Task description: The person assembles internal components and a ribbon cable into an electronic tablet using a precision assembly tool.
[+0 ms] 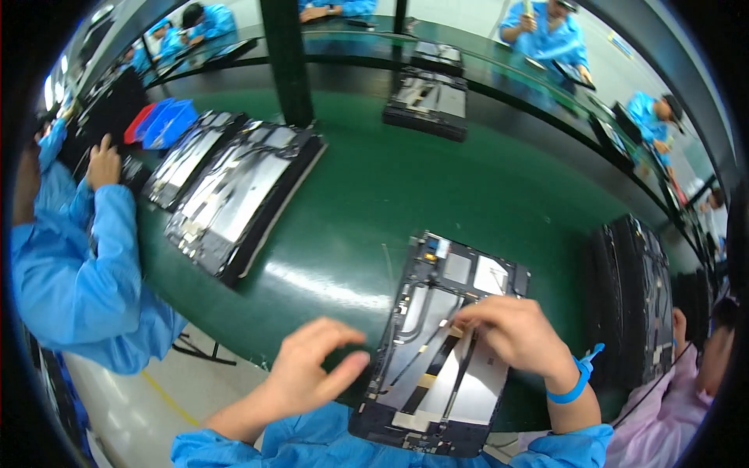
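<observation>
An opened tablet (482, 386) lies at the table's near edge in front of me, its inside facing up with silver battery plates, dark flat ribbon cables and a circuit board along the far end. My right hand (519, 335), wearing a blue wrist strap (572, 384), reaches over its middle. The fingertips are pinched together at the upper end of a dark ribbon cable (434, 366); what lies between them, if anything, is hidden. My left hand (316, 366) is just off the tablet's left side, thumb and fingers apart, holding nothing.
Stacks of opened tablets stand on the green table (351, 195): a left stack (242, 187), a far stack (429, 101) and a right stack (632, 296). Blue bins (170, 123) sit at the far left. A co-worker in blue (86, 265) works on the left, another in pink (663, 413) on the right.
</observation>
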`<state>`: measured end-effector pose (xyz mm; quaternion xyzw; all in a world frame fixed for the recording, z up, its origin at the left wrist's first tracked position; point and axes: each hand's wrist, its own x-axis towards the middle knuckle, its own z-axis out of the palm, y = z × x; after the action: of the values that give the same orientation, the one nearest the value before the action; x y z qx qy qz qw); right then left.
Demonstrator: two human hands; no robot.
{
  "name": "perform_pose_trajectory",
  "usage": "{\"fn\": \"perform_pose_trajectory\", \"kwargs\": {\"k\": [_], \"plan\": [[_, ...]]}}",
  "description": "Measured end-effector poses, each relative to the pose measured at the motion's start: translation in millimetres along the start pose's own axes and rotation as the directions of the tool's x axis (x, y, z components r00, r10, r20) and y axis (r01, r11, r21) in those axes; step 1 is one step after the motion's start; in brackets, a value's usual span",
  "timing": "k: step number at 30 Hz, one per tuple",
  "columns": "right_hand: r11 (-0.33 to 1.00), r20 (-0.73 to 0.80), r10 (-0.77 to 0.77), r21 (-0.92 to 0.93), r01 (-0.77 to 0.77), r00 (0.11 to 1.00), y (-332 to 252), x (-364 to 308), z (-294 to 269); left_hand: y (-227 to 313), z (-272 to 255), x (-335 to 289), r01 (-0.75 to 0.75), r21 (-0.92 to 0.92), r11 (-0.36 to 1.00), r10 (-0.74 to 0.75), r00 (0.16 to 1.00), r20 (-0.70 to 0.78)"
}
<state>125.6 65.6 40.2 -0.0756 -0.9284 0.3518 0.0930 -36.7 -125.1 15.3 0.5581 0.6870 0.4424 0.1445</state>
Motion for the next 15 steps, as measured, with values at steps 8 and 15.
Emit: {"fn": "perform_pose_trajectory", "kwargs": {"k": [8, 15], "plan": [[0.946, 0.522, -0.264, -0.026, 0.324, 0.811, -21.8, 78.7, 26.0, 16.1, 18.3, -52.7, 0.178, -0.048, 0.983, -0.176, 0.984, 0.036], [0.957, 0.594, -0.201, -0.049, 0.285, 0.779, -18.4, 82.0, 29.5, 11.2, 28.8, -57.2, -0.038, 0.171, 0.985, 0.031, 0.999, 0.044]]}}
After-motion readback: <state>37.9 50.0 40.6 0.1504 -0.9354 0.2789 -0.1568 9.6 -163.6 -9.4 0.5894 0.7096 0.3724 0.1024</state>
